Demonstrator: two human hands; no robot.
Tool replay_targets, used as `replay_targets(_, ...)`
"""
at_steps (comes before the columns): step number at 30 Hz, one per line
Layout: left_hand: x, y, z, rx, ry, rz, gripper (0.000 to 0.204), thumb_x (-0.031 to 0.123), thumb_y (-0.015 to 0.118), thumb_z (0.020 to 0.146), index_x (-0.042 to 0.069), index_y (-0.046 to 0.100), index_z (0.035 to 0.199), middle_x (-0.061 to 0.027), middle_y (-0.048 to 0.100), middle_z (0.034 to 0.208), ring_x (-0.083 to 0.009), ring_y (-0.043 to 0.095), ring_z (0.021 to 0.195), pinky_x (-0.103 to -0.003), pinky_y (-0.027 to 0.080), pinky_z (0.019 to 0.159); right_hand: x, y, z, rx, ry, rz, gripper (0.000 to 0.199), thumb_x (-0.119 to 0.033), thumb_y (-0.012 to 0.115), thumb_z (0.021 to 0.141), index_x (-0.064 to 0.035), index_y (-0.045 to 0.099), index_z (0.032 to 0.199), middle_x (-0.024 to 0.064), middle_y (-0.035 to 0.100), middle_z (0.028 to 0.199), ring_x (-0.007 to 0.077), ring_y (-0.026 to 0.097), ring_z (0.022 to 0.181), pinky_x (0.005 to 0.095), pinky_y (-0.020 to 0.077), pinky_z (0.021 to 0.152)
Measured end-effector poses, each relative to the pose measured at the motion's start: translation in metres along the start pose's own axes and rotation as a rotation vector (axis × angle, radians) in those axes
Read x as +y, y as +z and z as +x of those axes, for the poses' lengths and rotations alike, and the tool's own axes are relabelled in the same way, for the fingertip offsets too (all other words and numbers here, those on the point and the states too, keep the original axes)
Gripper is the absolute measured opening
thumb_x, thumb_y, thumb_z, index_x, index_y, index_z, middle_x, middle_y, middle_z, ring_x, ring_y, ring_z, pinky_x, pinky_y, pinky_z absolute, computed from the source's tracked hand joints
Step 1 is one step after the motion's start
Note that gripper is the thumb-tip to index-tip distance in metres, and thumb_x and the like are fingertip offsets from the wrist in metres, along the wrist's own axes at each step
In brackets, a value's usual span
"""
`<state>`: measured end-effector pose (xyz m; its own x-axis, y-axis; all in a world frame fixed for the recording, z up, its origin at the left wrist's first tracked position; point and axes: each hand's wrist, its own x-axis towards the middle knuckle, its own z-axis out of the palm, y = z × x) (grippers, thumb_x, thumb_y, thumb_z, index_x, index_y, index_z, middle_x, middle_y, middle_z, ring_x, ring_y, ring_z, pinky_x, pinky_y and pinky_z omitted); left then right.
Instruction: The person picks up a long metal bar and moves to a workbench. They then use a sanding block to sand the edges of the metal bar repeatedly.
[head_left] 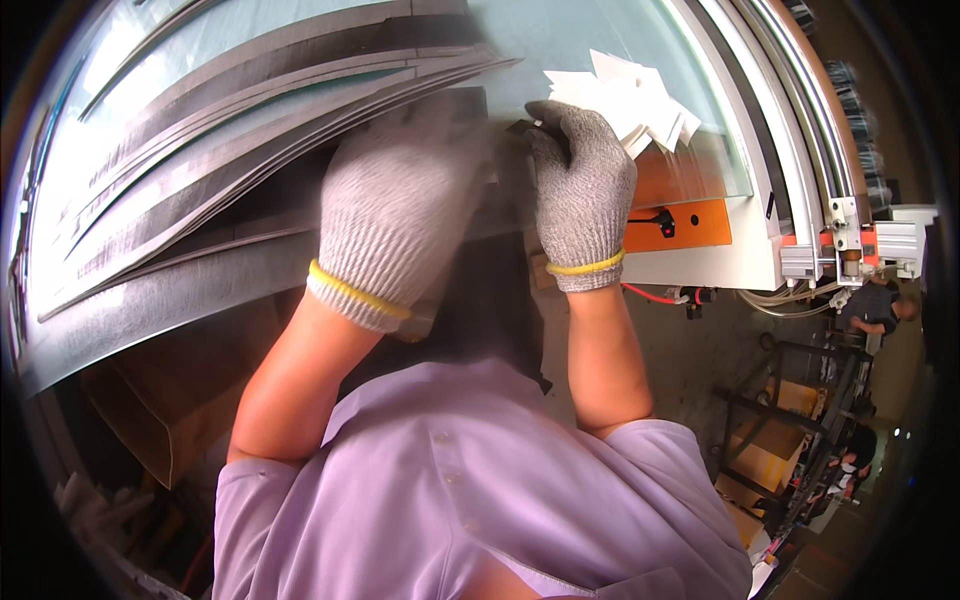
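My left hand (385, 200), in a grey knitted glove with a yellow cuff edge, is at the right side of a pile of thin dark sheets (260, 130). Its fingers are smeared by motion, so their grip is unclear. To the right, my right hand (588, 185) wears a matching glove, its fingers and thumb curled toward each other around something small and dark that I cannot make out. Just beyond that hand, several white paper pieces (625, 95) lie in a loose heap on the glass-like tabletop (540, 30).
An orange panel (708, 222) with a black knob sits under the tabletop's right corner. A white machine frame (720, 268) and metal rails (815, 130) run along the right. Below left stands a brown cardboard box (150, 420). Another person (878, 308) is far right, near a dark rack (790, 430).
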<state>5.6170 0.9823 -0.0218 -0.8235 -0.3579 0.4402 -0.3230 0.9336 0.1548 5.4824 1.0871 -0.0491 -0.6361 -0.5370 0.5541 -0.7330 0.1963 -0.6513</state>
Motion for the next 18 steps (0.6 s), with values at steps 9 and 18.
replay_targets(9, -0.006, 0.000, -0.010, 0.052, -0.032, -0.100, 0.027, 0.020, 0.071, 0.086, 0.015, 0.075, 0.112, -0.0107, 0.066, 0.115, -0.0337, 0.064, 0.100, -0.043, 0.053, 0.086, -0.001, 0.008, 0.008, -0.024, -0.089, 0.087, 0.008, -0.003, 0.065, 0.086, -0.0016, 0.069, 0.092, 0.0154, 0.068, 0.090, 0.0350, 0.067, 0.086, 0.0414, 0.0537, 0.079)
replay_targets(18, -0.006, -0.002, -0.010, 0.045, -0.033, -0.108, 0.026, 0.020, 0.071, 0.086, 0.016, 0.076, 0.111, -0.0108, 0.066, 0.116, -0.0348, 0.063, 0.101, -0.044, 0.052, 0.088, -0.003, 0.011, 0.012, -0.070, -0.099, 0.043, 0.008, -0.003, 0.064, 0.084, -0.0015, 0.069, 0.090, 0.0156, 0.066, 0.087, 0.0355, 0.066, 0.084, 0.0428, 0.0531, 0.076)
